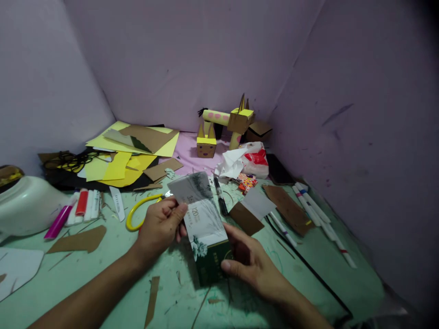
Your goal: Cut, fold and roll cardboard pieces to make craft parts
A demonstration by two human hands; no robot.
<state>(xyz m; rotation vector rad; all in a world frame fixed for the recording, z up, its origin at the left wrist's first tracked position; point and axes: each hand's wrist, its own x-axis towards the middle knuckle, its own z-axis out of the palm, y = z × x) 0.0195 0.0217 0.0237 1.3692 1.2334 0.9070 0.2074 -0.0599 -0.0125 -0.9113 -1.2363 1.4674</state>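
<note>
A printed piece of cardboard point(206, 224), white and grey with a dark green end and a floral pattern, is held above the table between my two hands. My left hand point(163, 221) pinches its left edge between thumb and fingers. On its lower right edge, near the green end, my right hand point(248, 260) grips with the thumb on top and the fingers behind. Yellow-handled scissors point(135, 214) lie just beyond my left hand, partly covered by it. A black marker point(220, 196) rests past the cardboard's right edge.
Cardboard animal figures point(206, 147) stand at the back wall. Yellow paper sheets point(116, 169) and scraps pile up at the back left. Markers point(82, 203) and a white rounded object point(30, 205) sit left. At right are white pens point(318, 214), a tissue pack point(255, 159) and brown cardboard point(288, 208).
</note>
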